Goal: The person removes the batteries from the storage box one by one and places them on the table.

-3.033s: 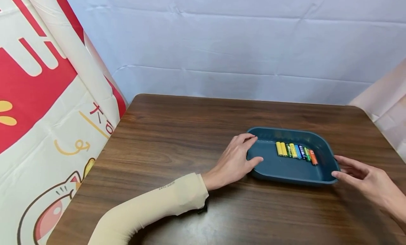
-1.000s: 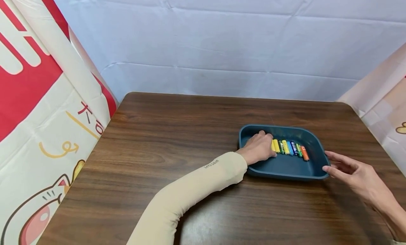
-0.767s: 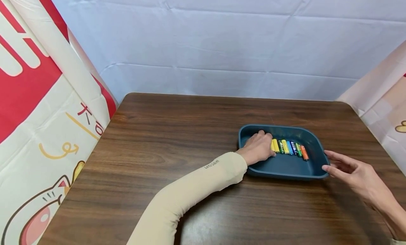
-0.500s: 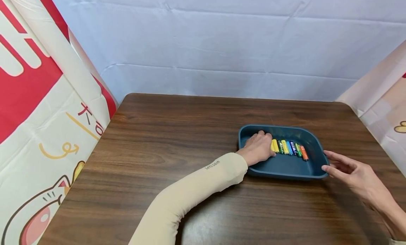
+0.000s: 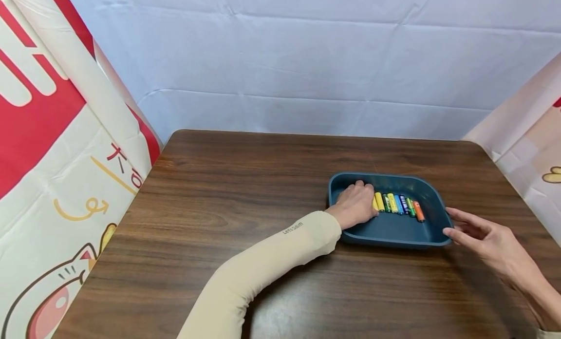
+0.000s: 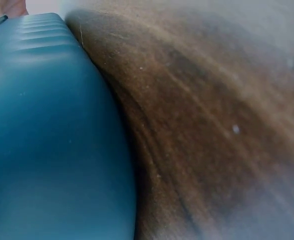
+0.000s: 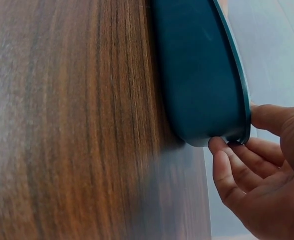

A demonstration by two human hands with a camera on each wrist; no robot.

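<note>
A dark teal plastic tray (image 5: 394,239) sits at the right of the wooden table, its outer wall filling much of the left wrist view. Several small batteries lie side by side in it, from yellow ones (image 5: 379,202) on the left to an orange one (image 5: 418,211) on the right. My left hand (image 5: 354,202) reaches inside, fingers bent down and thumb at the near end of the leftmost yellow battery; its fingertips are partly hidden. At the tray's right end, my right hand (image 5: 493,239) holds the rim, thumb on one side and fingers (image 7: 251,155) on the other.
The brown wooden table (image 5: 245,183) extends left and toward the front. A pale cloth (image 5: 280,61) hangs behind its back edge, and a printed cloth (image 5: 57,197) hangs on the left. My left sleeve (image 5: 263,266) crosses over the table's front.
Since three seconds ago, my left hand has moved from the tray's left rim to inside, at the leftmost battery. My right hand keeps hold of the rim. The head view has shifted slightly.
</note>
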